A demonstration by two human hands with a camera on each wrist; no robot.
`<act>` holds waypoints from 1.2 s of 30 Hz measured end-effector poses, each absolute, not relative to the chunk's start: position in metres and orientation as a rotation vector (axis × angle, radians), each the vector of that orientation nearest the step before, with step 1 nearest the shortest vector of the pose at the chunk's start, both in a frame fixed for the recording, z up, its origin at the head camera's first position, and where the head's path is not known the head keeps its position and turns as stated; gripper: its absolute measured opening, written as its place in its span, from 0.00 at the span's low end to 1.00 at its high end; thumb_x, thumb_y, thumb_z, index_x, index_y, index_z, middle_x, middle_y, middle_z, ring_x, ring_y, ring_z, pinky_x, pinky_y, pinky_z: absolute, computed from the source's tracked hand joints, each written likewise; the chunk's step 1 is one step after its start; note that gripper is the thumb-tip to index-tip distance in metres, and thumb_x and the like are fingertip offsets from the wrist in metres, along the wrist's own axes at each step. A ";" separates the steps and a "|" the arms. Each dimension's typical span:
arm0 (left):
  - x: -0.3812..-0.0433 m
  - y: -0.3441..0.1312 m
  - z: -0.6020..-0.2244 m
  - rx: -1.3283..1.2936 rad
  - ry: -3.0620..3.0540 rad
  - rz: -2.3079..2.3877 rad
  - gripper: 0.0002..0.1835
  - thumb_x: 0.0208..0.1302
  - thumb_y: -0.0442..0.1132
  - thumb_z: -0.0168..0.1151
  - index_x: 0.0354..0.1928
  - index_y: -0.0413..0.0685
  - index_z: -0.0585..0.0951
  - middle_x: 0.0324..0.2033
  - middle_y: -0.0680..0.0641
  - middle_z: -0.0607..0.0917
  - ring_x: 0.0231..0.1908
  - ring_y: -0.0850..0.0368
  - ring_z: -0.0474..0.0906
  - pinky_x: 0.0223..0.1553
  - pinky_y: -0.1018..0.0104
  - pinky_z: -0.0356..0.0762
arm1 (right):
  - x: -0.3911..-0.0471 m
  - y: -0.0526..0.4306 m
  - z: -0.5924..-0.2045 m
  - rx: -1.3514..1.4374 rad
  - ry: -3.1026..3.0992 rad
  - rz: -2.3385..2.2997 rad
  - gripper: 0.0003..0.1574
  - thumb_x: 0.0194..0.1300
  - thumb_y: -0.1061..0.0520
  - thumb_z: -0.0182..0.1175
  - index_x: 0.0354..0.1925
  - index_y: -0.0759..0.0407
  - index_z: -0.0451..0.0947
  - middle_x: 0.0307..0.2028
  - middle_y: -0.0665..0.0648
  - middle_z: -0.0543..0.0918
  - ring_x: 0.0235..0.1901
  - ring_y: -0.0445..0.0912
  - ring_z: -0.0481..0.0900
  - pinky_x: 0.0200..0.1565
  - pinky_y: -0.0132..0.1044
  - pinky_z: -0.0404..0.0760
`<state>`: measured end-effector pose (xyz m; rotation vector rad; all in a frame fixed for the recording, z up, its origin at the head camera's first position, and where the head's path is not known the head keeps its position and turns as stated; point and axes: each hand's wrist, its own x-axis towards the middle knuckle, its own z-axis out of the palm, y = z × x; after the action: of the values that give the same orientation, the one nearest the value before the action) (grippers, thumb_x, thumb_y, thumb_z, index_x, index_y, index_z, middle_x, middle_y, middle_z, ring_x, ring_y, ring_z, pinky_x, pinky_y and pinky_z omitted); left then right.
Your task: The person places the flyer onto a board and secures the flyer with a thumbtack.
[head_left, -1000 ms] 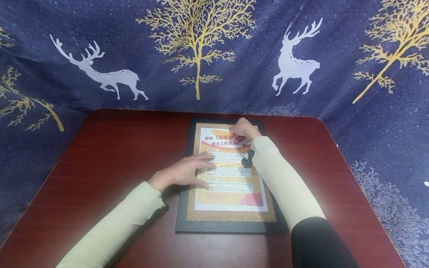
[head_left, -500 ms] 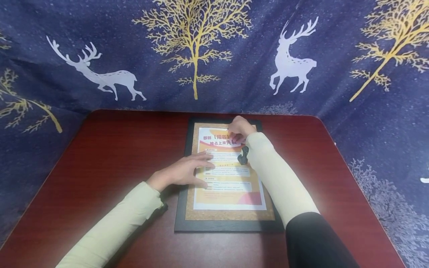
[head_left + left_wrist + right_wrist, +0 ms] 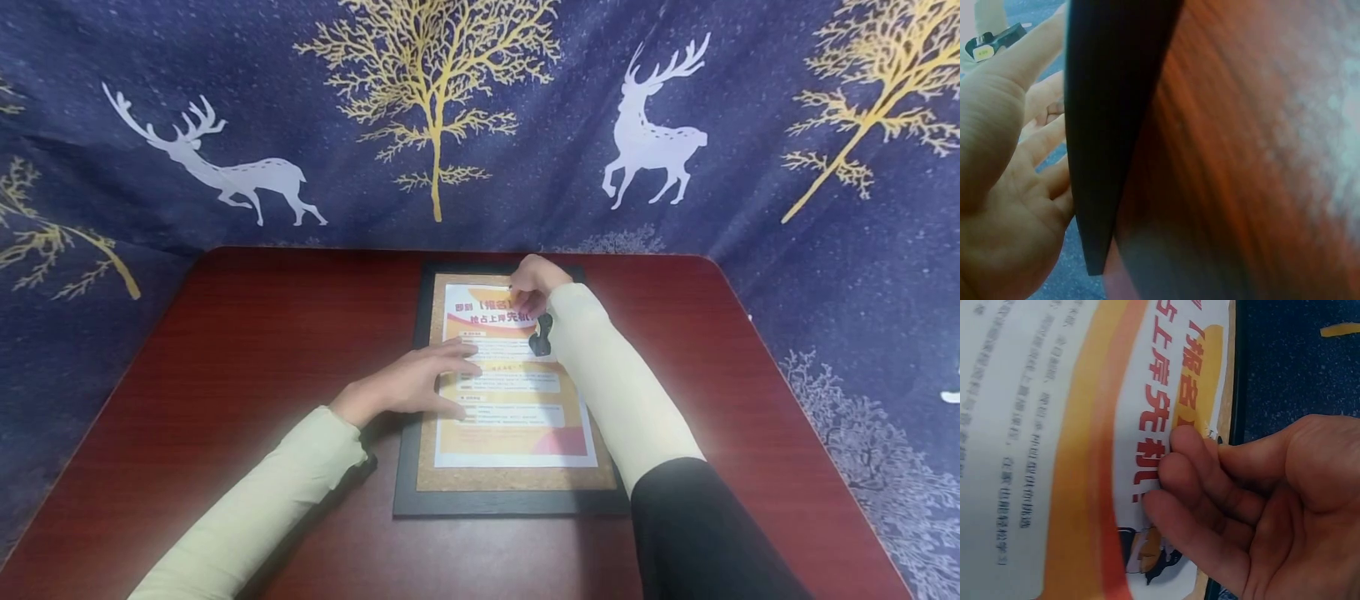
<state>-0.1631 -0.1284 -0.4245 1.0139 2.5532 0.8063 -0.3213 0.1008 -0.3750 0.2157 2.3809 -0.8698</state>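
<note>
A printed poster (image 3: 487, 458) in orange, white and pink lies on a cork board (image 3: 517, 478) with a black frame (image 3: 510, 503). My left hand (image 3: 412, 383) reaches over the board's left side, fingers spread straight across the middle of the sheet. In the left wrist view its palm (image 3: 1016, 231) stands beside the frame's dark edge. At the poster's top edge, my right hand (image 3: 534, 285) curls over the printed heading. Thumb and index finger pinch what looks like a small push pin (image 3: 1212, 433), mostly hidden between the fingertips.
A dark red wooden table (image 3: 270, 350) carries the board. Behind it hangs a blue cloth (image 3: 525, 208) printed with white deer and golden trees. A small black device (image 3: 541, 335) sits at the right wrist, by the pale sleeve (image 3: 622, 383).
My right wrist has shifted slightly forward and turned, its fingers staying at the poster's top edge. The left hand keeps its place. The head view has shifted a little.
</note>
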 end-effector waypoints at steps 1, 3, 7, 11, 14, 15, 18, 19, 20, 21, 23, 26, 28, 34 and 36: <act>-0.163 -0.128 -0.424 1.015 2.553 0.810 0.36 0.54 0.57 0.77 0.65 0.56 0.79 0.73 0.50 0.66 0.76 0.51 0.49 0.72 0.47 0.54 | -0.322 0.100 -0.374 0.212 2.378 -0.866 0.12 0.71 0.63 0.53 0.41 0.69 0.82 0.29 0.63 0.85 0.26 0.51 0.83 0.36 0.45 0.87; -0.163 -0.128 -0.423 1.015 2.552 0.813 0.36 0.54 0.56 0.77 0.65 0.55 0.79 0.73 0.50 0.66 0.76 0.50 0.50 0.72 0.48 0.54 | -0.322 0.099 -0.372 0.193 2.381 -0.848 0.12 0.70 0.64 0.53 0.42 0.70 0.82 0.29 0.63 0.85 0.27 0.51 0.83 0.36 0.44 0.87; -0.162 -0.129 -0.423 1.000 2.546 0.809 0.36 0.54 0.57 0.77 0.65 0.56 0.79 0.74 0.51 0.66 0.76 0.51 0.49 0.73 0.49 0.54 | -0.320 0.099 -0.369 0.123 2.400 -0.786 0.13 0.70 0.63 0.52 0.41 0.70 0.82 0.29 0.64 0.85 0.28 0.52 0.84 0.36 0.45 0.87; -0.162 -0.127 -0.423 1.017 2.549 0.800 0.36 0.54 0.57 0.77 0.65 0.56 0.79 0.73 0.51 0.66 0.76 0.51 0.50 0.73 0.48 0.53 | -0.320 0.107 -0.370 0.111 2.406 -0.742 0.15 0.72 0.58 0.52 0.42 0.68 0.82 0.29 0.64 0.86 0.29 0.53 0.84 0.36 0.45 0.87; -0.162 -0.126 -0.422 1.022 2.552 0.795 0.37 0.54 0.58 0.77 0.65 0.56 0.79 0.73 0.51 0.66 0.76 0.51 0.50 0.73 0.48 0.53 | -0.321 0.114 -0.370 0.113 2.381 -0.756 0.14 0.72 0.57 0.54 0.44 0.67 0.80 0.29 0.63 0.86 0.28 0.53 0.84 0.35 0.44 0.87; -0.162 -0.126 -0.422 1.020 2.553 0.793 0.37 0.54 0.58 0.77 0.65 0.56 0.79 0.73 0.51 0.66 0.76 0.51 0.50 0.73 0.48 0.53 | -0.321 0.116 -0.371 0.108 2.363 -0.775 0.13 0.71 0.58 0.55 0.45 0.67 0.80 0.29 0.62 0.85 0.28 0.52 0.84 0.35 0.44 0.87; -0.162 -0.127 -0.422 1.001 2.556 0.789 0.37 0.53 0.58 0.76 0.65 0.57 0.79 0.73 0.52 0.66 0.76 0.52 0.50 0.73 0.48 0.54 | -0.322 0.121 -0.372 0.054 2.336 -0.803 0.14 0.72 0.57 0.56 0.44 0.68 0.80 0.28 0.62 0.84 0.28 0.51 0.83 0.35 0.43 0.86; -0.162 -0.127 -0.422 0.997 2.558 0.786 0.37 0.53 0.59 0.76 0.65 0.58 0.79 0.74 0.52 0.66 0.76 0.52 0.50 0.73 0.48 0.54 | -0.321 0.122 -0.373 0.044 2.340 -0.806 0.15 0.72 0.56 0.56 0.42 0.68 0.81 0.28 0.61 0.84 0.28 0.51 0.83 0.35 0.42 0.86; -0.162 -0.127 -0.423 0.994 2.558 0.785 0.37 0.53 0.59 0.76 0.65 0.58 0.79 0.74 0.52 0.65 0.76 0.52 0.50 0.72 0.47 0.54 | -0.320 0.123 -0.374 0.042 2.344 -0.825 0.17 0.73 0.54 0.57 0.40 0.68 0.81 0.28 0.61 0.83 0.27 0.50 0.82 0.35 0.42 0.86; -0.162 -0.128 -0.423 0.989 2.561 0.783 0.37 0.53 0.59 0.76 0.65 0.58 0.79 0.74 0.52 0.65 0.76 0.52 0.49 0.72 0.48 0.53 | -0.319 0.124 -0.376 0.034 2.357 -0.831 0.19 0.74 0.52 0.56 0.38 0.68 0.81 0.28 0.61 0.83 0.27 0.50 0.82 0.35 0.42 0.86; -0.162 -0.128 -0.424 0.983 2.563 0.783 0.37 0.53 0.59 0.76 0.66 0.58 0.79 0.74 0.52 0.65 0.76 0.52 0.49 0.73 0.47 0.53 | -0.316 0.127 -0.380 0.035 2.384 -0.860 0.23 0.75 0.48 0.56 0.34 0.66 0.81 0.27 0.59 0.83 0.25 0.48 0.81 0.33 0.40 0.85; -0.162 -0.127 -0.425 0.979 2.565 0.788 0.37 0.53 0.59 0.76 0.65 0.58 0.79 0.74 0.52 0.65 0.76 0.52 0.49 0.73 0.47 0.52 | -0.313 0.131 -0.385 0.044 2.396 -0.934 0.26 0.75 0.46 0.56 0.30 0.66 0.81 0.24 0.57 0.82 0.22 0.46 0.79 0.30 0.38 0.84; -0.162 -0.127 -0.425 0.974 2.565 0.794 0.37 0.53 0.60 0.76 0.65 0.59 0.79 0.74 0.53 0.65 0.76 0.52 0.48 0.73 0.46 0.52 | -0.313 0.134 -0.389 0.044 2.391 -0.972 0.25 0.74 0.47 0.57 0.29 0.65 0.81 0.22 0.56 0.82 0.20 0.45 0.78 0.28 0.37 0.83; -0.162 -0.128 -0.426 0.956 2.565 0.798 0.38 0.52 0.61 0.76 0.65 0.60 0.79 0.74 0.54 0.64 0.76 0.53 0.48 0.72 0.46 0.52 | -0.313 0.136 -0.392 0.070 2.376 -1.023 0.24 0.73 0.48 0.59 0.29 0.66 0.80 0.20 0.56 0.82 0.18 0.44 0.77 0.25 0.36 0.82; -0.162 -0.128 -0.425 0.962 2.564 0.798 0.38 0.52 0.61 0.76 0.65 0.60 0.79 0.74 0.54 0.64 0.76 0.53 0.48 0.72 0.45 0.52 | -0.313 0.137 -0.392 0.086 2.368 -1.030 0.23 0.73 0.48 0.59 0.29 0.66 0.80 0.20 0.56 0.82 0.19 0.44 0.78 0.25 0.37 0.82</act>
<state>-0.1617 -0.1279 -0.4254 0.9623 2.5643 0.7984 -0.3132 0.1366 -0.3916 0.0861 2.3683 -1.0300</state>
